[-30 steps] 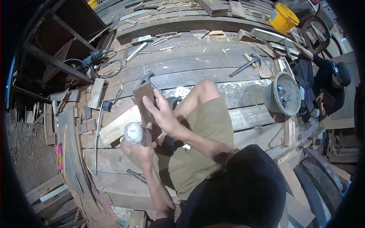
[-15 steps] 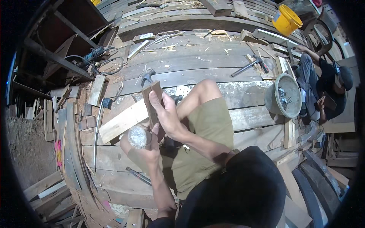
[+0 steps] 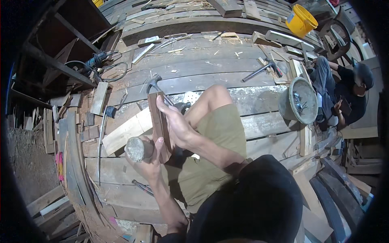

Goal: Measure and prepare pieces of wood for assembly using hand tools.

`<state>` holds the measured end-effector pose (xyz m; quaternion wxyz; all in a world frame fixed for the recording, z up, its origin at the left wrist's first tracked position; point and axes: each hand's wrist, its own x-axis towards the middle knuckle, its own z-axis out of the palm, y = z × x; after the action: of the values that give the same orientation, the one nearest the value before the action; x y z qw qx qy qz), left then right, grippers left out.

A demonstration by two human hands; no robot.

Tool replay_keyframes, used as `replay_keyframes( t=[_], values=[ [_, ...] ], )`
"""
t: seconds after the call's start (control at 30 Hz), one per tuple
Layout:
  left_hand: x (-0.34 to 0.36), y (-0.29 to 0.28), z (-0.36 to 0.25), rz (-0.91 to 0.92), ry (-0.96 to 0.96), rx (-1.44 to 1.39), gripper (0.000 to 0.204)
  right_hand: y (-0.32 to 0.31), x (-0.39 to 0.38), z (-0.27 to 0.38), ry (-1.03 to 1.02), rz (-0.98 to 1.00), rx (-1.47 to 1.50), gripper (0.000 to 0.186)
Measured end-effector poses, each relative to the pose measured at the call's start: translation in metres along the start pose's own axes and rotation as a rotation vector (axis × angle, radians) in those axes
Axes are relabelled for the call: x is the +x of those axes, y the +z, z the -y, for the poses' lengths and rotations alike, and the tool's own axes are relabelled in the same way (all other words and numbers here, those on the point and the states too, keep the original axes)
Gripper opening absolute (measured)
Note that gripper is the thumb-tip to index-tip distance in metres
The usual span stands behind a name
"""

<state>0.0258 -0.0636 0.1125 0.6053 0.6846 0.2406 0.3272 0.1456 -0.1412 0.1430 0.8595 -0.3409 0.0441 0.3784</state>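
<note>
Upright before me stands a brown wooden block (image 3: 159,121). My right hand (image 3: 181,128) is closed round its right side, thumb near the top. My left hand (image 3: 149,166) grips a cylinder (image 3: 139,150) with a pale, rough round end facing up; its exact kind does not show. The left thumb reaches against the lower part of the block. Just beyond the block's top is a claw hammer (image 3: 153,84), its handle partly hidden by the block and my right hand. A pale board (image 3: 125,133) lies on the planks behind my left hand.
A bucket (image 3: 289,106) holding metal pieces stands at right, near a seated person (image 3: 352,93). Another hammer (image 3: 263,70) lies further off. A yellow bucket (image 3: 300,21) is at the far right, a corded power tool (image 3: 97,60) at far left. Scrap wood surrounds the plank floor (image 3: 194,67).
The cylinder in my left hand has shifted slightly left and tilted, its round end now turned more toward view. The block has moved a little left and down with my right hand.
</note>
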Motion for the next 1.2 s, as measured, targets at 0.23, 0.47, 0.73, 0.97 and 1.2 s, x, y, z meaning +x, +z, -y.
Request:
replay_keyframes(
  t=[0.23, 0.47, 0.73, 0.97, 1.2],
  values=[
    [0.003, 0.001, -0.021, 0.016, -0.038, -0.052, 0.034, 0.007, -0.007, 0.001, -0.156, 0.108, -0.161, 0.046],
    [0.014, -0.014, -0.031, -0.210, -0.104, -0.349, 0.023, -0.007, 0.007, -0.011, -0.246, 0.373, -0.538, 0.040],
    [0.013, -0.014, -0.039, -0.237, -0.017, -0.263, 0.013, 0.003, -0.002, -0.016, -0.214, 0.414, -0.643, 0.037],
    [0.008, -0.002, -0.048, -0.222, 0.019, 0.113, 0.023, -0.009, 0.004, -0.020, -0.293, 0.313, -0.750, 0.032],
    [-0.001, 0.021, -0.050, -0.443, -0.001, 0.143, 0.025, 0.000, -0.001, -0.029, -0.355, 0.251, -0.825, 0.029]
  ],
)
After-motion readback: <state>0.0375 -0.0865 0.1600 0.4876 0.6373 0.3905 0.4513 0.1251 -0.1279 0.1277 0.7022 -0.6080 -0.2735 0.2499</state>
